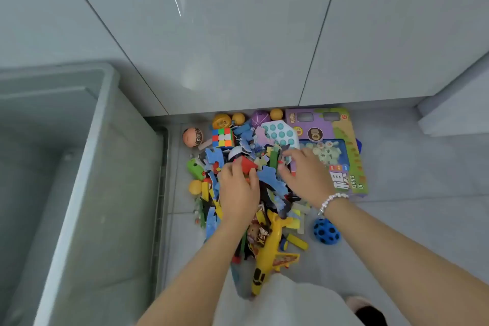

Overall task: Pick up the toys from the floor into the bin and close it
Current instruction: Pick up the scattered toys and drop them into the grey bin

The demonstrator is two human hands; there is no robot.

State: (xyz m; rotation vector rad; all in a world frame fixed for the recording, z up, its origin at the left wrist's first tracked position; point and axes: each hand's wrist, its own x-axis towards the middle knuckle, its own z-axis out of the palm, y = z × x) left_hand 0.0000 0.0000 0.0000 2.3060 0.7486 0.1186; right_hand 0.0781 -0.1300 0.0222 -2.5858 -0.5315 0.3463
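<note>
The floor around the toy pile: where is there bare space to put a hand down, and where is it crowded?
Bare tile lies right of the purple game box, reaching past the blue holed ball. A narrow strip runs between the bin and the orange balls. It is crowded in the middle, where the left hand and right hand dig among foam pieces, down to the yellow toy plane.

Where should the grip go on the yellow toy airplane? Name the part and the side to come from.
Grip the yellow toy airplane round its fuselage just ahead of the wing, coming from above. It lies flat on top of the pile beside the left forearm, its body long and narrow enough for fingers to wrap. The wing and tail jut sideways and look likely to snag the loose pieces beneath, so lift straight up.
</note>
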